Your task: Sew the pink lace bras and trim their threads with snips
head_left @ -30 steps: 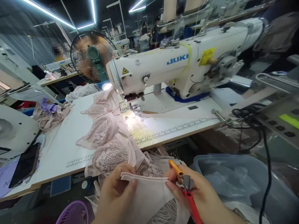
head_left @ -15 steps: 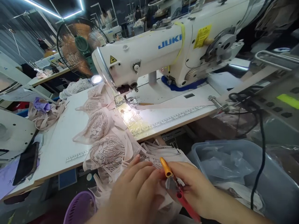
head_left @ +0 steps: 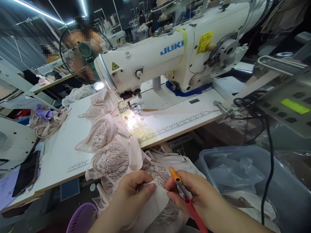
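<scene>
A chain of pale pink lace bras (head_left: 110,158) runs from the sewing machine (head_left: 145,61) over the table's front edge towards me. My left hand (head_left: 132,197) is closed, pinching a smooth pale fabric piece (head_left: 152,202) of a bra between thumb and forefinger. Close by on the right, my right hand (head_left: 194,191) holds a small metal tool (head_left: 180,187) with an orange sleeve at one end and a red one at the other; its exact kind is unclear. Those fingertips also meet the fabric's edge. More lace hangs below both hands, partly hidden.
A translucent plastic bin (head_left: 240,155) with plastic bags stands at right, a black cable (head_left: 270,161) hanging before it. A purple basket (head_left: 82,216) is at lower left. A phone (head_left: 26,173) lies on the left. Behind the machine stands a fan (head_left: 85,51); other people sit further back.
My left hand has turned and drawn back, and now shows the pale fabric pinched in its fingers. My right hand keeps the tool, its fingertips now at the fabric's edge.
</scene>
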Available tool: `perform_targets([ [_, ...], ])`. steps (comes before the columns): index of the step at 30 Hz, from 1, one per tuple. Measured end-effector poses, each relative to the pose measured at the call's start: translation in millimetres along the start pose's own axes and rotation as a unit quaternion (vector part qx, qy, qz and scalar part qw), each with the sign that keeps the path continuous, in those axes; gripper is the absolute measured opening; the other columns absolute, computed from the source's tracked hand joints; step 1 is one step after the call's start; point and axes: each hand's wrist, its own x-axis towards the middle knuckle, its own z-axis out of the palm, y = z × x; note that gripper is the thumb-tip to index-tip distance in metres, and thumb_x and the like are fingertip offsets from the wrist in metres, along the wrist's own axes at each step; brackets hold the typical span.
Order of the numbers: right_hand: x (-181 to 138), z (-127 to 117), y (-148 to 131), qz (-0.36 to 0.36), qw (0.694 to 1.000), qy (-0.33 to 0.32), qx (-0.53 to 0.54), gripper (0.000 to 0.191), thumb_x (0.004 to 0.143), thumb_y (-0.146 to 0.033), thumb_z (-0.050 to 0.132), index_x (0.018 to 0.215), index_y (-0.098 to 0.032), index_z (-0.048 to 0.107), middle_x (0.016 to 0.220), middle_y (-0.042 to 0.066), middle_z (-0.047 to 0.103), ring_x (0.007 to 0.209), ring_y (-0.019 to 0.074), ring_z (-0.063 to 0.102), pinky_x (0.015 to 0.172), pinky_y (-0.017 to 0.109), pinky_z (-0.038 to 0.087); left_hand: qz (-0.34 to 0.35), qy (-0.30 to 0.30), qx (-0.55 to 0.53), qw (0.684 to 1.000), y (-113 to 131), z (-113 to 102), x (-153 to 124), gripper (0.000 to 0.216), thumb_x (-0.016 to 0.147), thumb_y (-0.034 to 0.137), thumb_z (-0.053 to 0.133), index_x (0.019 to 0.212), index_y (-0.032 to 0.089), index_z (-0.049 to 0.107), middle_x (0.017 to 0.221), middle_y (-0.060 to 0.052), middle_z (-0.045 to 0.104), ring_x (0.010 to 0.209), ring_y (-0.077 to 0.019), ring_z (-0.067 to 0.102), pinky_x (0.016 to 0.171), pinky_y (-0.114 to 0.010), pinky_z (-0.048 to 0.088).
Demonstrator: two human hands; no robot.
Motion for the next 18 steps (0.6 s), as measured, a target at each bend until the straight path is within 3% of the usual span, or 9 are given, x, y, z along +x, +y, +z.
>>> perform_targets([
  [3,1.6,-6.1,-2.5,0.013,1.000,-0.018,-0.007,0.011,0.083,-0.027,0.052,0.074,-0.022,0.048,0.068,-0.001,0.052,0.057,0.0145,0.046,0.051,0.025,0.040,-0.028,0.001,-0.039,0.999,2.1,1.7,-2.1,0.023,0.073,0.034,0.063,0.064,0.014,0.059,0.062,0.000,0.051,0.060,-0.0132,0.044,0.058,-0.025,0.034],
  [6,4.3,-22.1,-6.3,-0.003,0.996,-0.082,-0.021,0.019,0.075,-0.034,0.063,0.078,-0.022,0.049,0.076,0.002,0.059,0.065,0.0185,0.054,0.056,0.027,0.045,-0.047,-0.005,-0.064,0.997,2.0,2.5,-3.4,0.028,0.071,0.039,0.064,0.062,0.014,0.056,0.061,0.000,0.049,0.059,-0.0123,0.042,0.056,-0.025,0.032],
  [8,4.9,-33.7,-7.6,-0.009,0.988,-0.130,-0.081,0.022,0.071,-0.032,0.067,0.079,-0.023,0.050,0.079,0.002,0.061,0.068,0.0206,0.057,0.059,0.028,0.045,-0.061,-0.014,-0.068,0.996,0.8,2.6,-3.4,0.030,0.070,0.041,0.064,0.062,0.014,0.056,0.061,0.000,0.048,0.058,-0.0120,0.041,0.055,-0.025,0.031],
  [13,1.9,-47.0,-12.3,0.047,0.942,-0.229,-0.241,0.009,0.069,-0.016,0.057,0.073,-0.022,0.050,0.077,0.003,0.062,0.067,0.0212,0.058,0.058,0.028,0.041,-0.075,-0.011,-0.058,0.995,-2.5,2.4,-3.1,0.029,0.070,0.041,0.061,0.062,0.014,0.056,0.058,0.002,0.046,0.056,-0.0111,0.038,0.053,-0.025,0.028],
  [18,3.7,-43.0,-25.7,0.099,0.930,-0.244,-0.257,0.005,0.071,-0.021,0.058,0.071,-0.020,0.053,0.078,0.006,0.065,0.067,0.0231,0.060,0.058,0.029,0.039,-0.087,0.001,-0.064,0.994,-5.3,2.9,-3.2,0.025,0.069,0.038,0.056,0.059,0.017,0.050,0.056,0.004,0.041,0.054,-0.0102,0.034,0.051,-0.025,0.025],
])
